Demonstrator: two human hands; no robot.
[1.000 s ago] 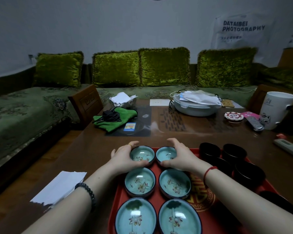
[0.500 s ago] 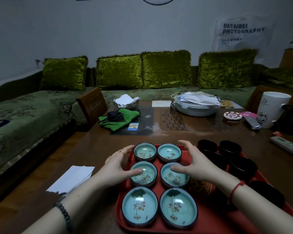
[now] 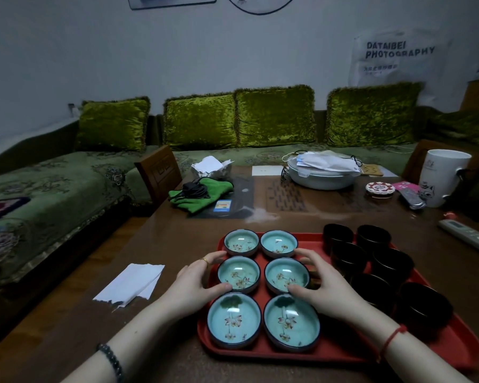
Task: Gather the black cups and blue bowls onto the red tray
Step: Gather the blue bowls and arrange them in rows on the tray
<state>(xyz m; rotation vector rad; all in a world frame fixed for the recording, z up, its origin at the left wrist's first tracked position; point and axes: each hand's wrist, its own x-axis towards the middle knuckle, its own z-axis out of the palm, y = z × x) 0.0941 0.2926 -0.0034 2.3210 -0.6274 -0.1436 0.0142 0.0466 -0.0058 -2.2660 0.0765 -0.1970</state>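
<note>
We are cupping the middle row on the red tray [image 3: 343, 352]: our left hand [image 3: 197, 283] is curling wide around the middle-left blue bowl [image 3: 238, 274], our right hand [image 3: 324, 283] is spreading wide around the middle-right blue bowl [image 3: 286, 275]. The black cups [image 3: 393, 265] are crowding the tray's right half.

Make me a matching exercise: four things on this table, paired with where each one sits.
Things:
1. blue bowls
2. black cups
3. white mug
4. torn white paper

Places:
A. far right of the table
B. on the table left of the red tray
C. left half of the tray
D. right half of the tray

Pairs: 1-C, 2-D, 3-A, 4-B
</note>
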